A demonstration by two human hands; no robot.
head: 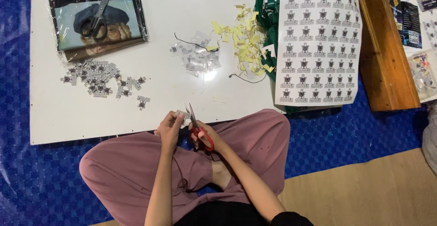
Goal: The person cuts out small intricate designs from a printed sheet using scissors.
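1. The person sits cross-legged in mauve trousers (255, 139) at the near edge of a white board (59, 116) laid on a blue mat (36, 180), both hands working just over that edge.
2. The left hand (170, 128) pinches a small sticker strip (183, 114) between thumb and fingertips, fingers drawn close together on it.
3. The right hand (207, 137) is closed through the loops of red-handled scissors (196, 125), the fingers curled around the handles.
4. The relation that matters: the strip lies to the left of the blades, touching or just beside them. The blades point away from the body, towards the board, and the strip's long axis seems to run across them. The left hand is the nearer one to the strip; the right only meets it through the scissors.
5. Whether the blades are parted or already biting the strip cannot be told; they are thin and small here.
6. On the board lie a pile of cut-out stickers (98, 78), a heap of yellow backing scraps (243, 41) and some clear pieces (198, 59).
7. Black-handled scissors (96, 21) rest on a bagged print (98, 18) at the far left.
8. An uncut sticker sheet (318, 43) overlaps green cloth (268, 7), and the frame cuts off its top.
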